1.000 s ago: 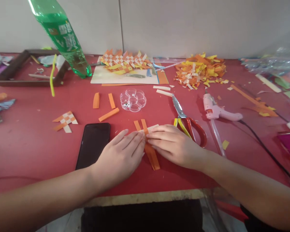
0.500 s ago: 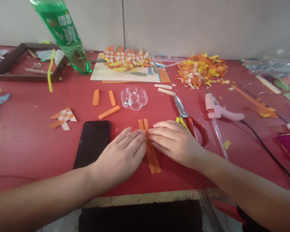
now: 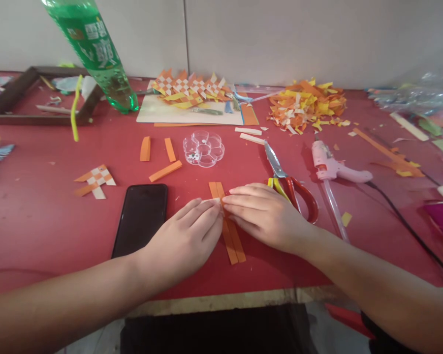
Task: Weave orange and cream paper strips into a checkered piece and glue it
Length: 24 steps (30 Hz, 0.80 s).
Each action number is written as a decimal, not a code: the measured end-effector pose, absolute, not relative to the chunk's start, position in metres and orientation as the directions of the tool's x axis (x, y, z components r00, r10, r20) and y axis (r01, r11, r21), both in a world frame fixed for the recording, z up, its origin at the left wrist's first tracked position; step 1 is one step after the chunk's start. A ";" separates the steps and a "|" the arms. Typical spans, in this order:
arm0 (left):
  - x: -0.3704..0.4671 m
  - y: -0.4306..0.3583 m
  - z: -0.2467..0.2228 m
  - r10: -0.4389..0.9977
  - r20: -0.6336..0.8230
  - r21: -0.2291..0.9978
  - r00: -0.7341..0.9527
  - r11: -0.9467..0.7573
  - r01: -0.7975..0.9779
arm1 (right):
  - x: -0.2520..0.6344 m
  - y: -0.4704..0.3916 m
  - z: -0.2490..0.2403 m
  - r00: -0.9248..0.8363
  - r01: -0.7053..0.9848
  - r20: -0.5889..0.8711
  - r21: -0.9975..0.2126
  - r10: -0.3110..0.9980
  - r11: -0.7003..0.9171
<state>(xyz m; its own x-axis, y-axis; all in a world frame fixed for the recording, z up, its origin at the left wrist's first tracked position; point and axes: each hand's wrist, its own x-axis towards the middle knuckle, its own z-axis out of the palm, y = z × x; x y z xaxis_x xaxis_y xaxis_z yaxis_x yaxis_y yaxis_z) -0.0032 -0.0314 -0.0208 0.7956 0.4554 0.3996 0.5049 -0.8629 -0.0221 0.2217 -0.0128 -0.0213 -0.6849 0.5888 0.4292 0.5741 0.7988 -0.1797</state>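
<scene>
Two orange paper strips (image 3: 233,245) lie side by side on the red table, pointing away from me. A white paper strip (image 3: 211,200) crosses them, mostly hidden under my fingers. My left hand (image 3: 184,235) presses the crossing from the left, fingers together on the strips. From the other side, the fingertips of my right hand (image 3: 266,212) rest on the right orange strip and pinch at the crossing. A black phone (image 3: 140,219) lies beside my left hand. Red-handled scissors (image 3: 291,184) lie just beyond my right hand.
A clear flower-shaped tray (image 3: 204,149) stands ahead, near short orange strips (image 3: 165,171). A woven paper fish (image 3: 96,181) lies left. At right is a pink glue gun (image 3: 327,164) with a cord. Behind are a green bottle (image 3: 96,49), a paper-scrap pile (image 3: 306,105) and a wooden frame (image 3: 29,119).
The far ends of the two orange strips have come together, closing the gap between them. My right fingers have shifted slightly left. The other things stay in place.
</scene>
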 end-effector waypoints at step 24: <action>-0.001 -0.028 -0.018 0.470 0.393 0.003 0.791 -0.860 0.509 | 0.224 -0.013 -0.021 -0.688 0.572 0.398 -0.218 0.607 0.791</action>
<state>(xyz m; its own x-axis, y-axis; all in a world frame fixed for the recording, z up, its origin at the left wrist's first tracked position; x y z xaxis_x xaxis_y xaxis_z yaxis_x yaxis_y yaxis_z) -0.0014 -0.0282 -0.0177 0.7906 0.4697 0.3928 0.5095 -0.8605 0.0034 0.2240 -0.0126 -0.0213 -0.6880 0.6069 0.3980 0.5719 0.7910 -0.2175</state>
